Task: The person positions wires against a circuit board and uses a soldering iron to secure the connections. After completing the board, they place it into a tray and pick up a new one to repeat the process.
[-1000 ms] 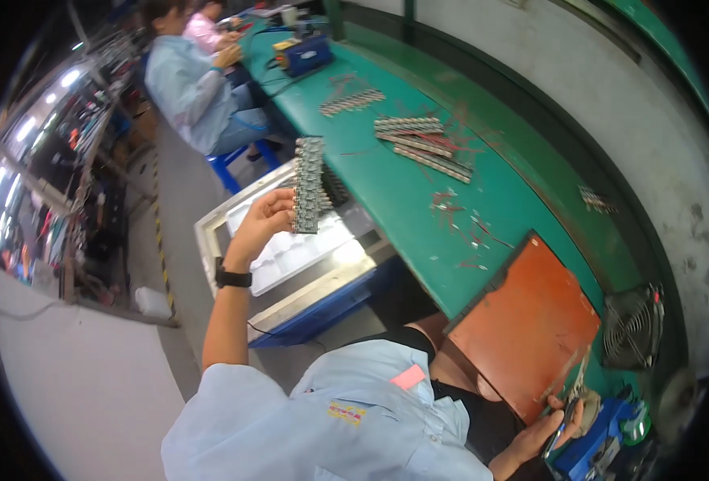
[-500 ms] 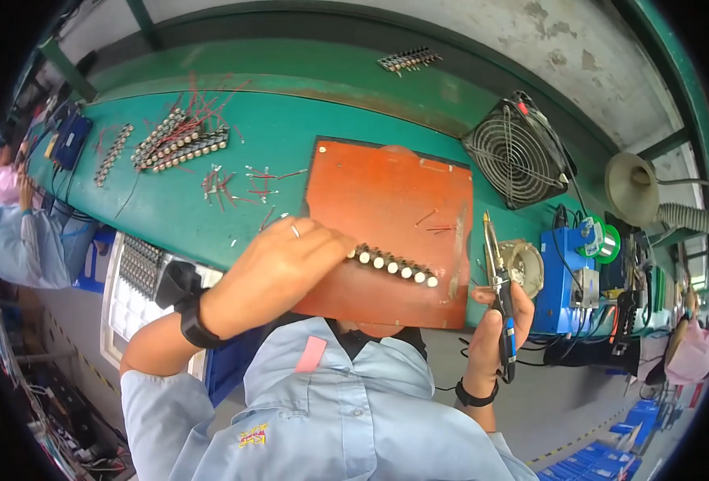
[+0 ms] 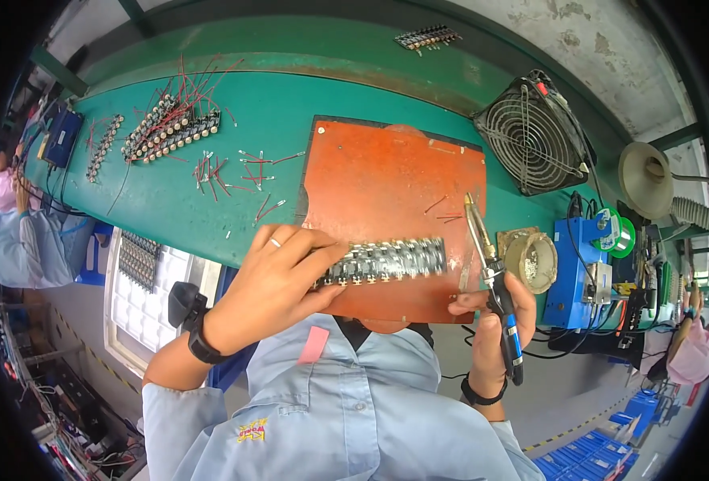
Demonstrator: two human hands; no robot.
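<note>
My left hand [image 3: 284,276] pinches the left end of a strip of small circuit boards [image 3: 398,260], whose dark face with metal pins along both edges shows. The strip is over the lower part of an orange board [image 3: 386,172]. In my right hand [image 3: 505,314] is a soldering iron [image 3: 496,284], gripped by its black and blue handle with the tip pointing up and away, apart from the strip. Short red wires [image 3: 450,216] lie on the board near the iron's tip. More loose red wires [image 3: 214,175] are scattered left of the board.
Finished-looking strips with red wires [image 3: 182,136] lie at the far left. A fan [image 3: 531,140], a round dish [image 3: 537,260], a blue box [image 3: 563,280], a solder spool [image 3: 624,235] and an extraction funnel [image 3: 647,180] stand right. A white tray [image 3: 118,313] holds strips at lower left.
My left hand has turned the strip over: its row of white round parts faced up before, and now the dark pinned face shows. The soldering iron has hardly moved.
</note>
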